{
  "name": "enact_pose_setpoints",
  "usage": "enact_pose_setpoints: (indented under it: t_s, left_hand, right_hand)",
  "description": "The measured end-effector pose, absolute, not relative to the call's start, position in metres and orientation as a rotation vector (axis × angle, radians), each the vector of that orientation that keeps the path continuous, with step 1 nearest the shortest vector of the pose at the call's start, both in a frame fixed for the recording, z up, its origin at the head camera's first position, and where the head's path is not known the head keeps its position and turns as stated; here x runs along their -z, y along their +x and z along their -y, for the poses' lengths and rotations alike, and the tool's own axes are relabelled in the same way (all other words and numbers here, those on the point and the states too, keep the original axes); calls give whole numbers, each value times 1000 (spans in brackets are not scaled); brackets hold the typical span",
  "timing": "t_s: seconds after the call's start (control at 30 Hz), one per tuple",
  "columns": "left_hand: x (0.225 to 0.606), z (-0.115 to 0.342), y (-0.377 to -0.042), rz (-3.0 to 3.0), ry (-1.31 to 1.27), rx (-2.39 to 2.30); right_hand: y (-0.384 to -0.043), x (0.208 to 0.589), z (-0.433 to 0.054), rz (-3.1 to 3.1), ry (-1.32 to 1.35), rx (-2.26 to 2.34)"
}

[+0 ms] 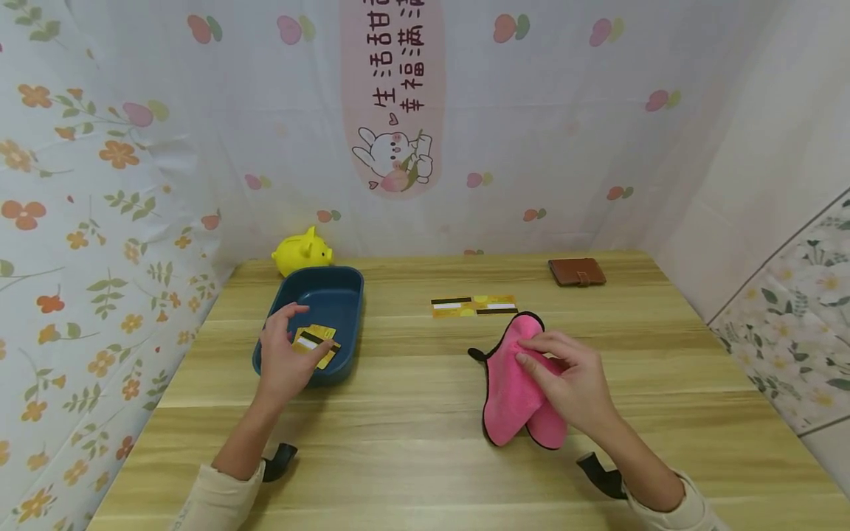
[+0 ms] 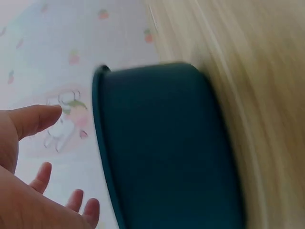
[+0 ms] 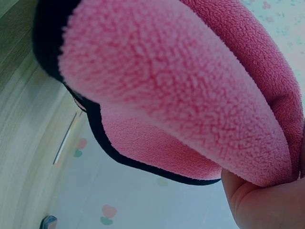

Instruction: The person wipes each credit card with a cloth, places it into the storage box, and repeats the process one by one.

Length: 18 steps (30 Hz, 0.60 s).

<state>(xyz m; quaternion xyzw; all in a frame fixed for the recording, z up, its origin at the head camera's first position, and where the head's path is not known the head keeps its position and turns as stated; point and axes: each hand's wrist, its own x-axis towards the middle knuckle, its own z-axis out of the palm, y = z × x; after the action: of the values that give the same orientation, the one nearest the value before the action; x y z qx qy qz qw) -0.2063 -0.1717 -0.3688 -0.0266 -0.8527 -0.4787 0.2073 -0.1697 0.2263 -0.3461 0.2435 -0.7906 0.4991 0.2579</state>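
My left hand point(image 1: 287, 355) hovers over the blue basin point(image 1: 361, 306), thumb and fingers spread apart with nothing between them. Inside the basin lie several yellow cards point(image 1: 317, 338), one showing a black stripe, and my thumb overlaps them in the head view. The left wrist view shows the basin's dark outer wall point(image 2: 162, 143) beside the spread fingers. Pinched between the thumb and fingers of my right hand point(image 1: 572, 380) is a pink cloth point(image 1: 508, 391) with black edging, hanging in folds. Its fluffy pile point(image 3: 157, 81) fills much of the right wrist view.
Two yellow striped cards point(image 1: 458, 306) lie side by side on the wooden table point(image 1: 398, 442), beyond the cloth. A brown wallet point(image 1: 576, 271) rests at the back right. Behind the basin stands a yellow piggy bank point(image 1: 300, 254). Patterned curtains point(image 1: 279, 147) close off the back and sides.
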Motion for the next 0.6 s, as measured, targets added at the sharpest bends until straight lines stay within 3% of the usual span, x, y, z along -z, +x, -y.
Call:
enact_pose_setpoints:
  t_s: [0.6]
  left_hand:
    - [362,93,-222,2522,-613,1481]
  right_hand:
    - [-169,345,-227,2139,646,-1398]
